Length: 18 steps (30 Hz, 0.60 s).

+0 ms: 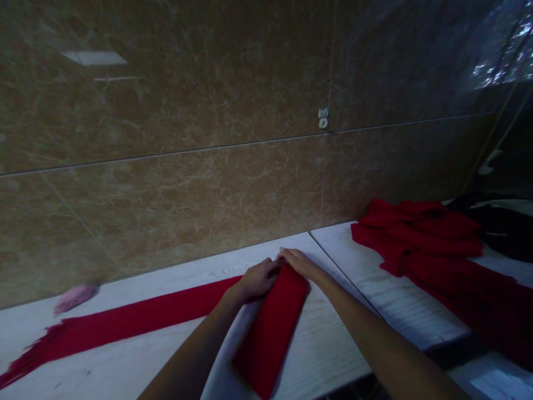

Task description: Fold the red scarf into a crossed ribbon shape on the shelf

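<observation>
A long red scarf with a fringed end lies across the white table, its strip running from the far left to the middle. There it bends at an angle, and the other part comes down towards me. At this bend my left hand has its fingers curled round the scarf's edge. My right hand pinches the top corner of the fold, its fingertips close against those of my left. The cloth under the fingers is partly hidden.
More red cloth lies heaped on the right and trails towards the front edge, with something black behind it. A small pink cloth-like thing rests by the tiled wall. Gaps separate the white tabletops.
</observation>
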Motion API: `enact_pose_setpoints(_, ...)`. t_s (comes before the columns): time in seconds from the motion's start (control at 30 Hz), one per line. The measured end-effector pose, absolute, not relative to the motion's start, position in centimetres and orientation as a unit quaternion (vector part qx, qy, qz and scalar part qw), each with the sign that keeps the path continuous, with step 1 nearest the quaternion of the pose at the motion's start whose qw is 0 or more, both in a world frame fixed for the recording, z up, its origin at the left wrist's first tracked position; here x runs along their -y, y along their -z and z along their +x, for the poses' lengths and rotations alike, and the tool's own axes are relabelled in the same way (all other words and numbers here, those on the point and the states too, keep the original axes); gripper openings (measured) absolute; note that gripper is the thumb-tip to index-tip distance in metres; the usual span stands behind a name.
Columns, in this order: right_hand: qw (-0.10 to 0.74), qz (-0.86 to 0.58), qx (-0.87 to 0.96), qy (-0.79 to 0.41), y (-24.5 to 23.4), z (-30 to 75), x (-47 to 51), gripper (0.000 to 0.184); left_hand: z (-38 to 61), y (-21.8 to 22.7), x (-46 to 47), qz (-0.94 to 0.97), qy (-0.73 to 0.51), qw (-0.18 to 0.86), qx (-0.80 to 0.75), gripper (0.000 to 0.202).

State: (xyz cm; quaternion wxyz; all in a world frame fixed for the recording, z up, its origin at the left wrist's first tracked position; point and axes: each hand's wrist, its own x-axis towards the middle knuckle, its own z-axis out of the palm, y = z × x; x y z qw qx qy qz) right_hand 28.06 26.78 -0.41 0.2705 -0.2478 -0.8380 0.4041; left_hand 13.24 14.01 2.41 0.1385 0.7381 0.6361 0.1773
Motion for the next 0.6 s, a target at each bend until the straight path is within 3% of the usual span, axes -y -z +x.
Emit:
enact_pose_setpoints(0.17, 0.278, -0.247, 0.839, -0.397, 0.5, 27.1, -26.3, 0.063, 12.7, -3.0, -14.1, 0.713, -0.226, 0.158, -0.644, 0.024)
enact_pose_setpoints(0.37, 0.277, -0.228, 0.856, -0.372, 0.9, 27.1, -26.3, 0.066, 15.2, -4.8, -8.8, 0.635, -0.095, 0.125, -0.757, 0.055)
enact_pose_setpoints(0.47, 0.274, -0.232, 0.859, -0.365, 1.3, 27.0, -26.5, 0.063, 16.8, -5.0, -5.1, 0.607, -0.044, 0.118, -0.784, 0.046)
enact_pose_setpoints(0.6, 0.271, -0.226, 0.861, -0.368, 1.5, 26.9, -26.8, 0.064, 17.4, -4.8, -2.7, 0.593, -0.071, 0.144, -0.789, 0.026)
